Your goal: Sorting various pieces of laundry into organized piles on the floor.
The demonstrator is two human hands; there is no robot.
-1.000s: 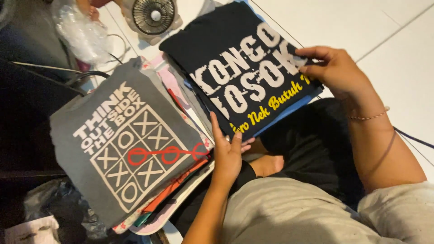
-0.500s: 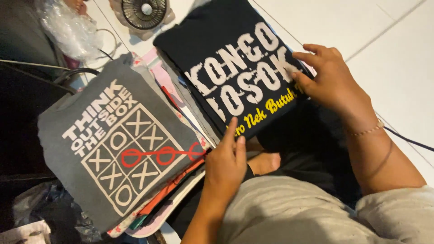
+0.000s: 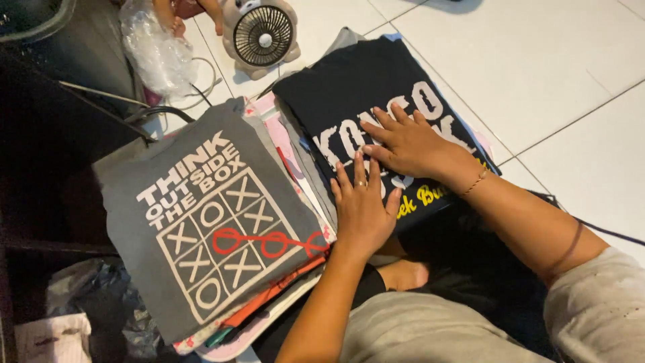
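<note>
Black T-shirt (image 3: 349, 94), folded, lies on the white tiled floor (image 3: 537, 74) in front of the seated person, white and yellow print facing up. Right hand (image 3: 410, 142) rests flat on the print, fingers spread, grasping nothing. Left hand (image 3: 361, 205) lies flat just beside it, at the shirt's near-left edge, also released; one ring shows on a finger. To the left, touching: one grey T-shirt (image 3: 201, 222) with a noughts-and-crosses print, top of a stack of folded clothes (image 3: 269, 316); layer count not readable. Farther out: one small fan (image 3: 261, 35) standing on the floor, one clear plastic bag (image 3: 156, 54) beside it, contents cannot be told. Folded shirts counted face-up: two.
</note>
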